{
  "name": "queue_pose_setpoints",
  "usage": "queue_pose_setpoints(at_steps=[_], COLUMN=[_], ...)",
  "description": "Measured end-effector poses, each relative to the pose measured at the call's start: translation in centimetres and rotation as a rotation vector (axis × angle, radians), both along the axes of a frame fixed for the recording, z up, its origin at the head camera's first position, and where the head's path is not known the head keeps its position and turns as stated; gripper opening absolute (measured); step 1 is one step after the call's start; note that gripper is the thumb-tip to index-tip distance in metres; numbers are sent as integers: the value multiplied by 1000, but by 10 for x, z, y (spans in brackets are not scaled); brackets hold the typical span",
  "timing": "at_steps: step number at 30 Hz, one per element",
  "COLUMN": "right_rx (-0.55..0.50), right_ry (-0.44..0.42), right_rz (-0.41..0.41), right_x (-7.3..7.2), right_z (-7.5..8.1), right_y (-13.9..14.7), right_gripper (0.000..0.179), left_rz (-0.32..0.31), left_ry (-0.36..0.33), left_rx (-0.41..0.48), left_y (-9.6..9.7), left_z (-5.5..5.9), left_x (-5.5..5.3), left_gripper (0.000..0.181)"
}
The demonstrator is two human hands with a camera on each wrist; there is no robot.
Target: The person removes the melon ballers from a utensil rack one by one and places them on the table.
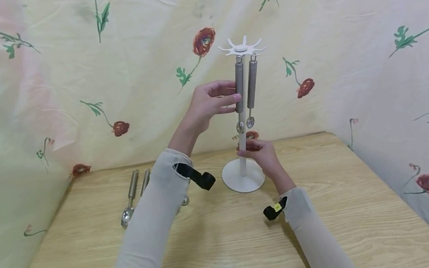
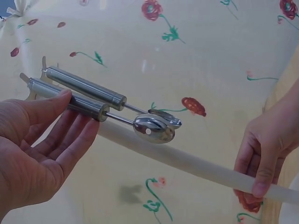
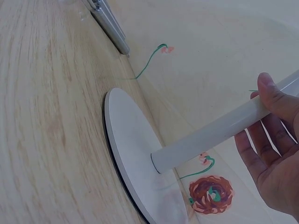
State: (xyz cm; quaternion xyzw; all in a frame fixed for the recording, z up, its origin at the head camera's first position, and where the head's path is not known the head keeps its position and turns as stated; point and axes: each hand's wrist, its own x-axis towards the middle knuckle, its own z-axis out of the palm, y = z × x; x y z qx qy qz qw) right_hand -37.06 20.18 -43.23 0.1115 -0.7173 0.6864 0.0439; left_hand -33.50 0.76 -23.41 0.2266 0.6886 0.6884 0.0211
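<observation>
A white stand has a round base (image 1: 233, 179), an upright pole (image 1: 243, 165) and a star-shaped ring of hooks (image 1: 241, 47) on top. Two melon ballers with brushed metal handles hang from neighbouring hooks, small bowls down. On the nearer melon baller (image 2: 70, 99), the thumb of my left hand (image 1: 209, 103) lies along the handle, with the fingers curved behind it. The other melon baller (image 1: 252, 84) hangs just to the right, untouched. Low on the pole, my right hand (image 1: 260, 152) grips it between thumb and fingers; the base sits flat on the table.
Left on the wooden table (image 1: 322, 230) lie more metal utensils: a scoop (image 1: 127, 215), a second handle (image 1: 145, 181) beside it, and a small bowl end (image 1: 185, 200), partly covered by my left sleeve. A flowered cloth (image 1: 136, 80) hangs close behind the stand.
</observation>
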Motion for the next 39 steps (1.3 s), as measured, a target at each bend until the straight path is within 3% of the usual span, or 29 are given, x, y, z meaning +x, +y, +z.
queue_pose_setpoints(at_steps=[24, 39], right_rx=[10, 18], right_ry=[15, 27], right_rz=[0, -5], right_x=[-6, -6], right_z=[-3, -3], right_y=[1, 0], right_gripper=[43, 44], left_rz=[3, 38], left_ry=[56, 106], left_rx=[-9, -78], left_y=[-8, -38], left_z=[11, 20], left_x=[10, 20], left_gripper=[36, 34])
